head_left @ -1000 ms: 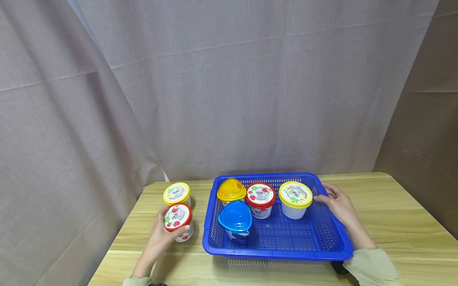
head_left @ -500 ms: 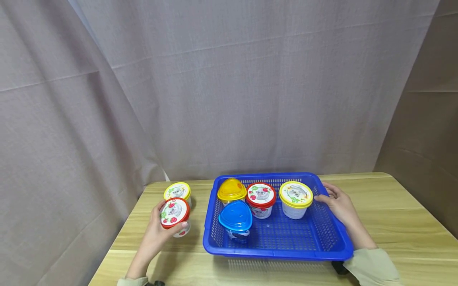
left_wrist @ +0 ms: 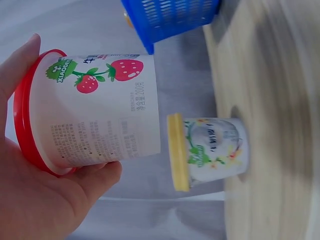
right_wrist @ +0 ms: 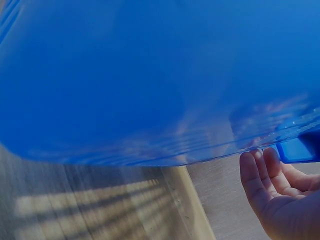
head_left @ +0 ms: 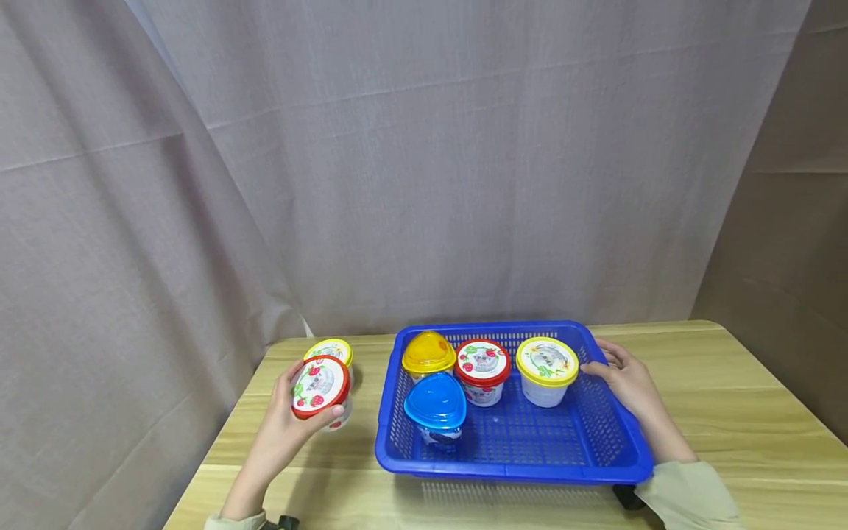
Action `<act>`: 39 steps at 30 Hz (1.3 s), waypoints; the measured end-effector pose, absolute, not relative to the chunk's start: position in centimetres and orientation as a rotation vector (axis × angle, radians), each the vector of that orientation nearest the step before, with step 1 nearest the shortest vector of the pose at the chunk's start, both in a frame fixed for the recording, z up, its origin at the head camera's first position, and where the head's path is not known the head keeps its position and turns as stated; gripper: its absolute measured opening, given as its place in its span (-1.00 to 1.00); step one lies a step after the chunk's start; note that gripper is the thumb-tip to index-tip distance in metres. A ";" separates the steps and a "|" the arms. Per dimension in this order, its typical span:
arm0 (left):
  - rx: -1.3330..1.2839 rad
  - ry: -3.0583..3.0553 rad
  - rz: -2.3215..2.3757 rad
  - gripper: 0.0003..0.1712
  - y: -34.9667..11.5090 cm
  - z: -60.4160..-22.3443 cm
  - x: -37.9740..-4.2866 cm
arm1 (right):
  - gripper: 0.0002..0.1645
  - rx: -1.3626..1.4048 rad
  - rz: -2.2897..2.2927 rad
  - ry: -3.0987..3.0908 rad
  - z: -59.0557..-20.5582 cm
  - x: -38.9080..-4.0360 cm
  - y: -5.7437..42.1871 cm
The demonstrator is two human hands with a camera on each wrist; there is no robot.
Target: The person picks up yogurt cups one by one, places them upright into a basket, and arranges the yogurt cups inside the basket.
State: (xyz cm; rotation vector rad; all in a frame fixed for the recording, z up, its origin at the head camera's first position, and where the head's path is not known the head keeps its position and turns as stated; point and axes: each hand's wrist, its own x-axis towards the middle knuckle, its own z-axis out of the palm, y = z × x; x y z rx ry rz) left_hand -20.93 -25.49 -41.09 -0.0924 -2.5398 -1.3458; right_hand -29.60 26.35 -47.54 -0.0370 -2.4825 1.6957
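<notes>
My left hand [head_left: 280, 430] holds a white strawberry-print yogurt cup [head_left: 321, 387] by its red-lidded top, raised off the table. In the left wrist view this cup [left_wrist: 100, 110] hangs sideways across the picture, thumb and fingers about its lid end. Just behind it stands a yellow-lidded yogurt cup [left_wrist: 215, 150], partly covered by it in the head view. My right hand [head_left: 626, 383] grips the right rim of a blue plastic basket [head_left: 510, 471], thumb over the edge and fingers outside. The basket's wall [right_wrist: 125, 75] fills most of the right wrist view.
Inside the basket are a yellow triangular-lidded tub [head_left: 429, 353], a blue triangular-lidded tub [head_left: 436, 401], another red-lidded cup [head_left: 483, 362] and another yellow-lidded cup [head_left: 547, 361]. A grey curtain [head_left: 424, 184] hangs behind the wooden table [head_left: 742, 412].
My left hand has lifted the red-lidded cup and drawn it slightly left, covering more of the yellow-lidded cup behind. My right hand and the basket have stayed in place.
</notes>
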 end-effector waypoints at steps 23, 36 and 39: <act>-0.248 -2.560 -1.323 0.20 -22.2 -38.4 -20.5 | -0.15 -0.043 1.706 -2.485 -47.5 -29.5 26.3; -0.373 -2.538 -1.379 0.19 -18.8 -38.6 -21.1 | -0.18 -0.041 1.704 -2.453 -47.2 -29.3 26.1; -0.387 -2.536 -1.400 0.16 -18.1 -38.8 -21.2 | -0.18 -0.038 1.704 -2.443 -47.3 -29.3 26.1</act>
